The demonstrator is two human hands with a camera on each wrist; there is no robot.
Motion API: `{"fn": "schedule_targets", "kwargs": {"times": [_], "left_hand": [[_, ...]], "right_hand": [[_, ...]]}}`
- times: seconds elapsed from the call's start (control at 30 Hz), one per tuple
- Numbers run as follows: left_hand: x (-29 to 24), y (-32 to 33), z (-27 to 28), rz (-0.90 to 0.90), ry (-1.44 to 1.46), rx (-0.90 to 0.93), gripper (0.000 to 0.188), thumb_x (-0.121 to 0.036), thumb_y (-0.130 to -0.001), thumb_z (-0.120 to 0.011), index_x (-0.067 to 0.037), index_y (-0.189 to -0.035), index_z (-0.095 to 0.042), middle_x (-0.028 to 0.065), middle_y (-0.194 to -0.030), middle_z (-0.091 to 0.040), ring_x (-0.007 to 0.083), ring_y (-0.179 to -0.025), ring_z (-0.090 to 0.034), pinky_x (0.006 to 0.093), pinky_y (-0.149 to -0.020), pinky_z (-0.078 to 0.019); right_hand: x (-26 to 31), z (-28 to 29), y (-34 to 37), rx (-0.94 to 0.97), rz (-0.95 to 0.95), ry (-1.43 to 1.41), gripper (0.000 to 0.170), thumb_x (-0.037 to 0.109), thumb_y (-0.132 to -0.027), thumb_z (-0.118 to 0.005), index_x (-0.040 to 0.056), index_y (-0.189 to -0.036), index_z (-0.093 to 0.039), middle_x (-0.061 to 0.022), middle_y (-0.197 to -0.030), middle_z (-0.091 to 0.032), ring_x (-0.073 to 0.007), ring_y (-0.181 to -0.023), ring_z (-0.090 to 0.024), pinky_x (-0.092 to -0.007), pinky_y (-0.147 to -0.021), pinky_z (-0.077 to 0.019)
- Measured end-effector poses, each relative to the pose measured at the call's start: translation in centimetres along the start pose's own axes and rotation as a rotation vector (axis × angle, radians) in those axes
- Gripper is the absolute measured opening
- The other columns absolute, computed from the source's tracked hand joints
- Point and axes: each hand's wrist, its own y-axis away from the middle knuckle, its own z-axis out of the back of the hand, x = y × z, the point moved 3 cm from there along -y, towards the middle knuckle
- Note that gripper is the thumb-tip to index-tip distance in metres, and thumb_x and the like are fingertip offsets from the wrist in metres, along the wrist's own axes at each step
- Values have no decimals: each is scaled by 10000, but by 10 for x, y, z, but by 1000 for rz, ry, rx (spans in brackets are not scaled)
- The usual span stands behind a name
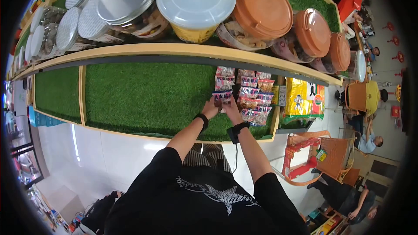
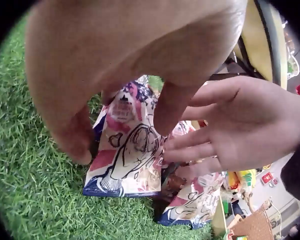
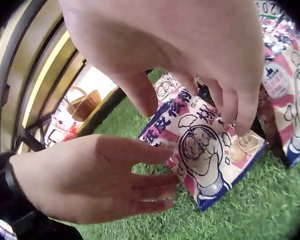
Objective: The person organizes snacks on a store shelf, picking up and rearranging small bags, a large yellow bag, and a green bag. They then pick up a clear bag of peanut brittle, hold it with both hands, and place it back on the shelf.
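In the head view, a pink, white and blue snack packet (image 1: 223,96) lies between both hands at the near end of a row of similar packets. The left hand (image 1: 210,109) is at its left side; in the right wrist view its straight fingers (image 3: 155,187) reach the packet's edge. My right hand (image 1: 233,111) is on the other side, arched over the packet (image 3: 202,150) with thumb and fingers spread across it. From the left wrist, the right hand (image 2: 245,127) shows flat with extended fingers, and the left hand (image 2: 125,45) straddles the packet (image 2: 130,145).
More snack packets (image 1: 249,92) fill rows to the right, beside a price sign (image 1: 282,95) and a yellow bag (image 1: 298,98). Green artificial grass (image 1: 143,95) lines the wood-edged shelf. Large lidded jars (image 1: 196,4) stand behind a raised wooden rail (image 1: 174,48). People sit farther right.
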Motion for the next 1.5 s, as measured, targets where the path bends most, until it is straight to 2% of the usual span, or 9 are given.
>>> {"fn": "schedule_targets", "kwargs": {"times": [0.17,0.27,0.33,0.4,0.5,0.73,1.0,1.37,1.5], "left_hand": [[22,-5,-7,-47,364,73,776,-207,-667,-639,-9,-1291,-222,244,-1189,-430,325,-1129,-409,357,-936,-315],[9,13,2,-15,308,32,822,-229,-670,-647,1,-1310,-186,236,-1227,-397,304,-1134,-408,341,-929,-322],[-3,26,7,51,332,8,793,-232,-681,-639,-9,-1305,-203,229,-1209,-415,302,-1111,-428,342,-914,-335],[-26,46,13,-5,334,-5,737,-214,-693,-620,-17,-1290,-236,231,-1170,-443,307,-1068,-456,350,-886,-359],[1,60,18,39,144,-190,661,-185,-707,-605,-13,-1255,-278,215,-1118,-480,284,-1024,-481,348,-848,-381],[66,119,42,84,249,-365,624,-121,-702,-608,21,-1228,-304,40,-754,-498,124,-645,-438,259,-585,-393],[31,183,-43,84,365,-618,581,-157,-711,-584,-18,-1222,-346,97,-887,-522,159,-762,-479,270,-683,-401],[-181,198,-177,-122,312,35,440,-224,-819,-502,-61,-1211,-384,87,-1055,-540,157,-905,-517,284,-763,-402],[-200,191,-177,-97,299,39,384,-232,-820,-499,-56,-1158,-452,52,-987,-572,115,-860,-519,248,-737,-391]], "right_hand": [[46,-9,35,0,-182,123,804,67,-766,-538,-37,-1324,31,-168,-1233,-376,-219,-1054,-432,-258,-868,-349],[-1,-10,28,-66,96,240,809,76,-765,-546,-39,-1322,28,-179,-1251,-352,-220,-1100,-403,-265,-903,-326],[25,-11,44,-80,44,259,800,105,-764,-564,-40,-1326,-14,-174,-1268,-342,-228,-1128,-385,-269,-919,-314],[23,-7,59,10,63,200,743,184,-740,-592,-62,-1297,-166,-232,-1306,-281,-301,-1217,-282,-319,-963,-276],[25,12,100,73,-66,140,472,228,-764,-561,-25,-1147,-451,-206,-1127,-491,-285,-1055,-471,-324,-862,-376],[17,125,225,68,-41,151,371,228,-785,-539,7,-1083,-516,-170,-1024,-562,-236,-921,-546,-295,-785,-421],[-26,282,374,-357,-136,247,320,219,-796,-534,30,-1054,-531,-153,-892,-603,-214,-839,-580,-293,-740,-441],[-67,373,417,-649,-46,-66,256,133,-784,-512,-21,-984,-552,-96,-825,-594,-149,-764,-564,-243,-690,-437],[-35,366,378,-552,34,-119,247,132,-810,-509,-15,-1006,-540,-100,-872,-597,-156,-824,-564,-250,-724,-439]]}}
